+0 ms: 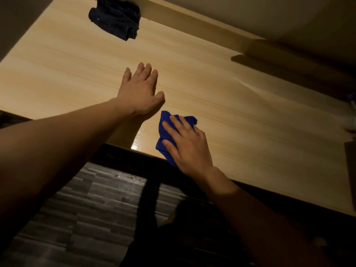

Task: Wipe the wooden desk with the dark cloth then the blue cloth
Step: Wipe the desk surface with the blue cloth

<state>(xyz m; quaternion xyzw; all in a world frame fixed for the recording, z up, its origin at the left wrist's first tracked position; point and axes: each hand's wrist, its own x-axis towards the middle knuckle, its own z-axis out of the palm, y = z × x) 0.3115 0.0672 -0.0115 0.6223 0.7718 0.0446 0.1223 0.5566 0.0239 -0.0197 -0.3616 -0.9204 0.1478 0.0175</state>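
Note:
The light wooden desk (pixel 240 116) fills the upper half of the view. A crumpled blue cloth (pixel 165 130) lies near the desk's front edge, and my right hand (pixel 186 145) presses flat on top of it, covering most of it. My left hand (pixel 139 89) rests flat on the bare wood just left of and beyond the cloth, fingers apart, holding nothing. The dark cloth (pixel 115 18) lies bunched at the far left of the desk, against the raised back ledge, well away from both hands.
A raised wooden ledge (pixel 192 18) runs along the desk's back against a pale wall. A dim whitish object (pixel 350 120) sits at the right edge. Below the front edge is a grey plank floor (pixel 86 209).

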